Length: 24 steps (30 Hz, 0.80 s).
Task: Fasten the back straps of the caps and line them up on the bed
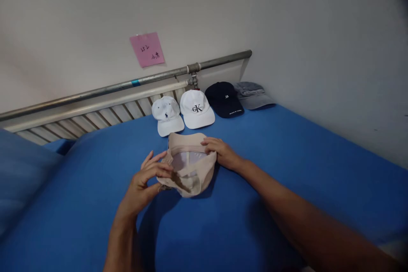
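Note:
A beige baseball cap (207, 174) is held with its hollow inside facing me and its brim pointing toward the wall. My left hand (146, 178) pinches its left edge between thumb and fingers. On the opposite side, my right hand (223, 153) grips the rim near the brim, with the fingers curled over the edge. Behind it stand a small white cap (166, 112) with a dark emblem, a white cap (195, 112) with black letters, a black cap (223, 97), and a grey cap (253, 93), side by side.
The caps rest on a blue sheet (197, 229). Along the wall runs a metal pipe (105, 92) above a pale radiator (105, 114). A pink note (147, 49) is stuck to the wall. Blue fabric (25, 170) rises at the left.

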Motion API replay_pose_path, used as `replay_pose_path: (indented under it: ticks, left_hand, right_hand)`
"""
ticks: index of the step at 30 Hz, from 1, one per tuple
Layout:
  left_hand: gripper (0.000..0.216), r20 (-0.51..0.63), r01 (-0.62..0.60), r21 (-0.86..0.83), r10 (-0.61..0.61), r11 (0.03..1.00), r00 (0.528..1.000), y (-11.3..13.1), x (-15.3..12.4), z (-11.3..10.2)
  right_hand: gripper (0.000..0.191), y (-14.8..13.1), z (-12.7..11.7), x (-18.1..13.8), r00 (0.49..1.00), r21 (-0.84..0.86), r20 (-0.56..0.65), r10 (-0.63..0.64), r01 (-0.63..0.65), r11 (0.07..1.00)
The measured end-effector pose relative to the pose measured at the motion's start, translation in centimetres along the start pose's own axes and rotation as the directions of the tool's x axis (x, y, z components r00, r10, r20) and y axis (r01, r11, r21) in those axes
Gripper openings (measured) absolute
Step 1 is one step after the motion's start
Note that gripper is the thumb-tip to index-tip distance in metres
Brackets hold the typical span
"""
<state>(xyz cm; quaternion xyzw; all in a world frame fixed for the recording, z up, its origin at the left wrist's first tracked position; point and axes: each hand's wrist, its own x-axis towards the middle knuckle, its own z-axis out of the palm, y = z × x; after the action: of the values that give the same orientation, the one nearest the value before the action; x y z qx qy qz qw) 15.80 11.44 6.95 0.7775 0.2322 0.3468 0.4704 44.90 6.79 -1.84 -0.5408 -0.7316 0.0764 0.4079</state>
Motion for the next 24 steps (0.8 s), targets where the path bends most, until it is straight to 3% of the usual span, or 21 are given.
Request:
replay_pose_path:
  ticks: [5, 8, 11, 13, 16, 18, 21, 24]
  left_hand:
    - [0.013, 0.165, -0.132, 0.255, 0.091, 0.958, 0.982, 0.5, 0.1, 1.5]
    - [0.013, 0.217, -0.142, 0.304, 0.077, 0.942, 0.973, 0.4, 0.1, 1.9]
    - [0.012, 0.188, -0.122, 0.284, 0.069, 0.951, 0.980, 0.5, 0.0, 2.0]
    - [0.015, 0.192, -0.107, 0.253, 0.058, 0.961, 0.980, 0.7, 0.0, 2.2]
    - [0.018, 0.264, -0.071, 0.190, 0.018, 0.979, 0.964, 1.0, -0.1, 2.4]
    - [0.016, 0.339, -0.036, 0.177, -0.026, 0.984, 0.940, 1.0, -0.2, 2.4]
    - [0.016, 0.405, 0.035, 0.140, -0.089, 0.990, 0.910, 0.8, -0.3, 2.1]
    - [0.016, 0.399, 0.046, 0.098, -0.082, 0.994, 0.913, 0.6, -0.4, 1.6]
  right_hand:
    - [0.031, -0.1, 1.1, 0.2, 0.999, -0.022, 0.031, -0.033, 0.034, 0.999]
    - [0.033, -0.8, 0.4, 0.4, 0.991, -0.056, -0.135, -0.010, 0.002, 0.998]
    - [0.038, -3.8, -1.3, 0.6, 0.923, -0.085, -0.385, -0.002, -0.034, 0.996]
    - [0.034, -6.8, -2.3, 0.5, 0.910, -0.021, -0.408, -0.078, 0.076, 0.997]
    - [0.031, -10.5, -2.5, 0.4, 0.944, 0.116, -0.094, -0.315, 0.324, 0.939]
    - [0.025, -11.5, -2.1, 0.3, 0.919, 0.145, 0.136, -0.371, 0.352, 0.925]
    - [0.014, -11.1, -1.5, 0.1, 0.892, 0.077, 0.351, -0.285, 0.276, 0.958]
    - [0.011, -10.3, -1.4, 0.0, 0.890, 0.018, 0.420, -0.178, 0.189, 0.982]
